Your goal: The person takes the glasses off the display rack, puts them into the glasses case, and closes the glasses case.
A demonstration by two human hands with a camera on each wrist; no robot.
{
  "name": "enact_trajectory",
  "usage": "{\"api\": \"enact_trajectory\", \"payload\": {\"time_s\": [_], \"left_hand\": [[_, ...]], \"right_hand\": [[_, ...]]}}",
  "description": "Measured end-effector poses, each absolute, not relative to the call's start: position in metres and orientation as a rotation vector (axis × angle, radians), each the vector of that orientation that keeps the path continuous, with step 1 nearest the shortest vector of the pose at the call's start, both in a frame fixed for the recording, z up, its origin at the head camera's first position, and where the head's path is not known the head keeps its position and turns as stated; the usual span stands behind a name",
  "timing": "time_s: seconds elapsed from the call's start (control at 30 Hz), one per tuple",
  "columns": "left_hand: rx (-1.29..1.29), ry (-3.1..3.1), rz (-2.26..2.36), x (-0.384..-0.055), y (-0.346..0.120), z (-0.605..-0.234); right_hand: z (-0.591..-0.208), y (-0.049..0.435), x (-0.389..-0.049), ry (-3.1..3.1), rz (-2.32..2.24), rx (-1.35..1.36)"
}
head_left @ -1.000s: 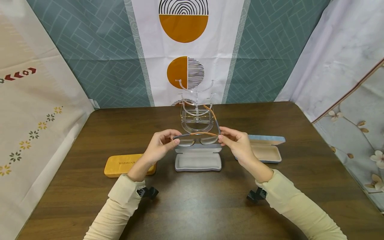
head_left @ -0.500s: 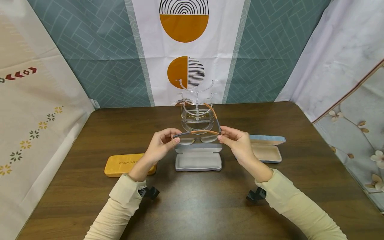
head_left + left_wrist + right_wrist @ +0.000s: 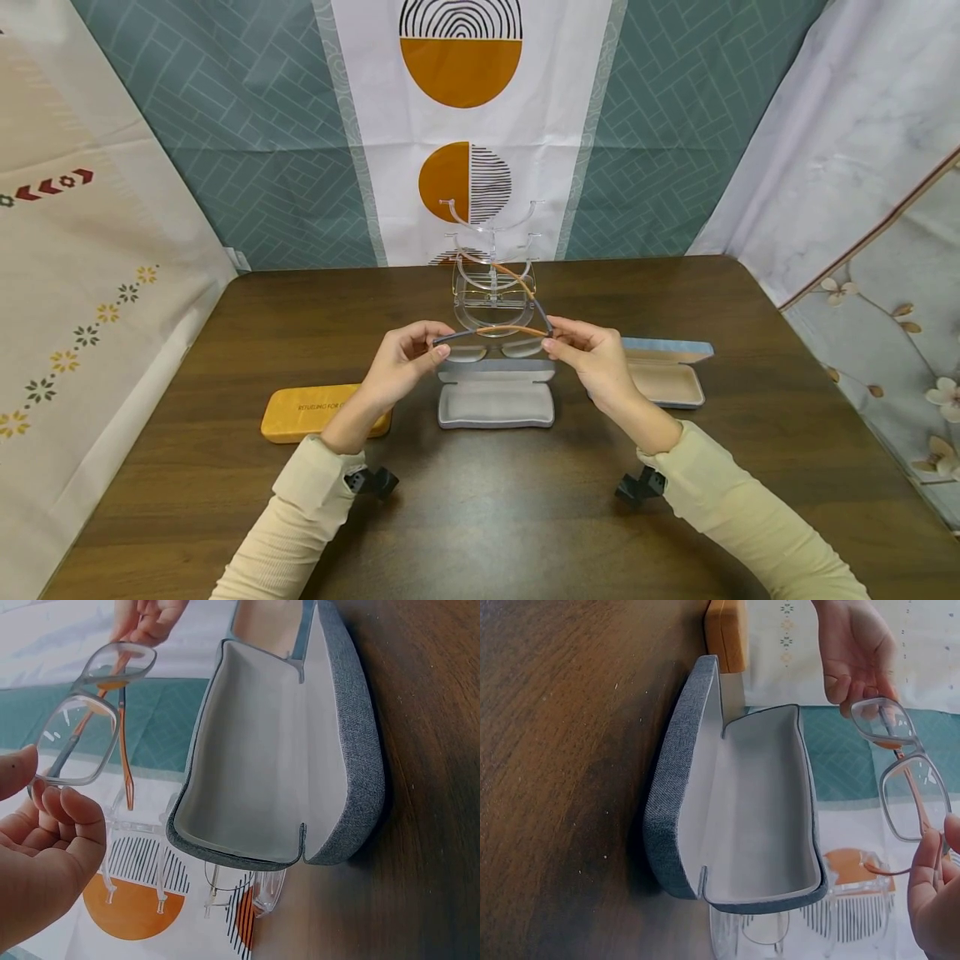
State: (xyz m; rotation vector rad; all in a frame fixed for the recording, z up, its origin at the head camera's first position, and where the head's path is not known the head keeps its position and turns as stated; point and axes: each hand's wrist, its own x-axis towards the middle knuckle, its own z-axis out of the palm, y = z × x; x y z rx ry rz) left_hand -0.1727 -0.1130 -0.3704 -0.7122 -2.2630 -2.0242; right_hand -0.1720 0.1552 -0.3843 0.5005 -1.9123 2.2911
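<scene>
A pair of eyeglasses with a grey frame is held up between both hands, over the open grey glasses case point(image 3: 495, 408). My left hand point(image 3: 401, 362) pinches the left end of the eyeglasses point(image 3: 118, 742) between thumb and fingers. At the other end, my right hand point(image 3: 592, 358) pinches the frame near its hinge. One blue-and-orange temple point(image 3: 513, 328) lies folded across behind the lenses. The other temple point(image 3: 519, 282) slants away toward the back, angled inward. In the right wrist view the grey lining point(image 3: 761, 802) of the case shows with nothing on it.
Behind the hands stands a clear tiered display stand point(image 3: 492, 292) with thin-rimmed glasses on a low tier. A closed yellow case point(image 3: 292, 414) lies left, partly behind the left forearm. An open blue case point(image 3: 667, 383) with beige lining lies right, all on the brown table point(image 3: 495, 517).
The right temple has swung inward, its orange tip shifting left. The eyeglasses rose slightly early on. Both hands keep their pinch and hardly move.
</scene>
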Motion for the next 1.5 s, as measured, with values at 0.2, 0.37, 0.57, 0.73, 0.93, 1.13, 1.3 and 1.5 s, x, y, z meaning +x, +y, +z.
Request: {"api": "enact_trajectory", "payload": {"time_s": [0.2,0.37,0.57,0.73,0.93,1.13,1.3,1.5], "left_hand": [[-0.708,-2.26,-2.026,-0.172,-0.113,-0.371],[-0.702,-2.272,-2.014,-0.171,-0.113,-0.37],[-0.689,-2.28,-2.01,-0.171,-0.114,-0.37],[-0.691,-2.28,-2.004,-0.172,-0.114,-0.37],[-0.684,-2.283,-2.0,-0.172,-0.114,-0.37],[-0.669,-2.295,-1.989,-0.172,-0.114,-0.37],[-0.661,-2.298,-1.991,-0.172,-0.115,-0.37],[-0.659,-2.288,-2.001,-0.172,-0.115,-0.369]], "right_hand": [[-0.368,0.151,-0.163,-2.012,2.258,0.404],[-0.366,0.15,-0.162,-2.051,2.266,0.363],[-0.365,0.15,-0.161,-2.073,2.265,0.366],[-0.365,0.15,-0.162,-2.083,2.27,0.376],[-0.365,0.151,-0.162,-2.105,2.277,0.373],[-0.365,0.15,-0.162,-2.11,2.275,0.382],[-0.365,0.15,-0.163,-2.101,2.275,0.395],[-0.366,0.149,-0.164,-2.105,2.267,0.41]]}}
